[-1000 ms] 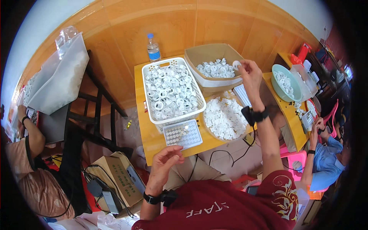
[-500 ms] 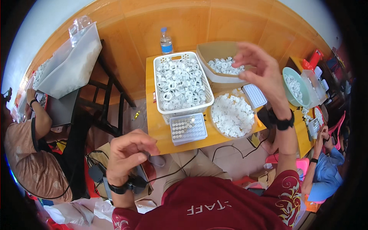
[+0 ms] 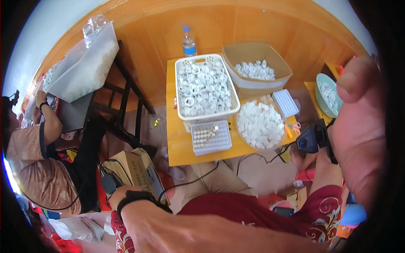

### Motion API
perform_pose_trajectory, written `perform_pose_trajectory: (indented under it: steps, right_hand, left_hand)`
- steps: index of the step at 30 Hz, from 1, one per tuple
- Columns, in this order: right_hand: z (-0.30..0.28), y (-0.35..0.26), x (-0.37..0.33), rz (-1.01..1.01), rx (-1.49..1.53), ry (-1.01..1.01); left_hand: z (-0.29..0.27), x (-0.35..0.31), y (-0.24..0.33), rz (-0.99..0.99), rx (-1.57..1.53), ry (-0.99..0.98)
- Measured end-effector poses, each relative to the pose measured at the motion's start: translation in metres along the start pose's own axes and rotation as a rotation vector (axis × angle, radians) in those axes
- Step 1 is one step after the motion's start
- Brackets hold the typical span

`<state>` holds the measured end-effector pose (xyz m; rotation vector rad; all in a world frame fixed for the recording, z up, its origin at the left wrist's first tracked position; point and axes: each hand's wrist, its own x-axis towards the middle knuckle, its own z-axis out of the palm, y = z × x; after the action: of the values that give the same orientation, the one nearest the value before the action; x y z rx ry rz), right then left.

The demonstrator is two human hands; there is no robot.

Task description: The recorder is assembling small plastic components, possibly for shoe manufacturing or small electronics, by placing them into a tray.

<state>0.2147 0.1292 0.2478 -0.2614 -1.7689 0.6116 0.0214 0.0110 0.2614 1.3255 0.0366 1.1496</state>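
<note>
My right hand (image 3: 365, 122) is raised close to the camera at the right edge, large and blurred; its fingers run partly out of sight. Across the bottom, the back of my left hand (image 3: 202, 234) spans the front of my dark red shirt, its fingers hidden. Neither hand touches anything on the table (image 3: 181, 159). On it stand a white basket (image 3: 179, 110) full of small white plastic ring-shaped parts, a clear tray (image 3: 213, 150) partly filled with small round pieces, a round container of white parts (image 3: 260, 124), and a pale slotted tray (image 3: 285, 103).
A cardboard box (image 3: 255, 49) with white parts and a water bottle (image 3: 189, 45) stand at the back. Orange-handled scissors (image 3: 296, 127) lie at the right. A seated person (image 3: 42, 177) works at the left beside a translucent bin (image 3: 84, 71). A green basin (image 3: 317, 99) stands farther right.
Both hands have come up closer to the camera: the right moved outward to the right, the left swung low across my shirt. The view has shifted slightly.
</note>
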Motion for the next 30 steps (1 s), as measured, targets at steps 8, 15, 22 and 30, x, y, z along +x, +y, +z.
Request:
perform_pose_trajectory:
  steps: [8,15,22,30]
  right_hand:
    - [-0.020,-0.044,0.014,-0.097,-0.171,-0.106]
    - [-0.026,-0.041,0.029,-0.124,-0.197,-0.170]
    - [-0.038,-0.043,0.033,-0.164,-0.218,-0.179]
    - [-0.037,-0.052,0.035,-0.202,-0.248,-0.151]
  left_hand:
    - [0.008,0.005,-0.002,0.145,0.040,-0.236]
    - [-0.003,-0.002,0.002,0.191,0.123,-0.332]
    - [-0.012,-0.013,0.017,0.192,0.230,-0.457]
    - [-0.022,-0.027,0.046,0.160,0.345,-0.621]
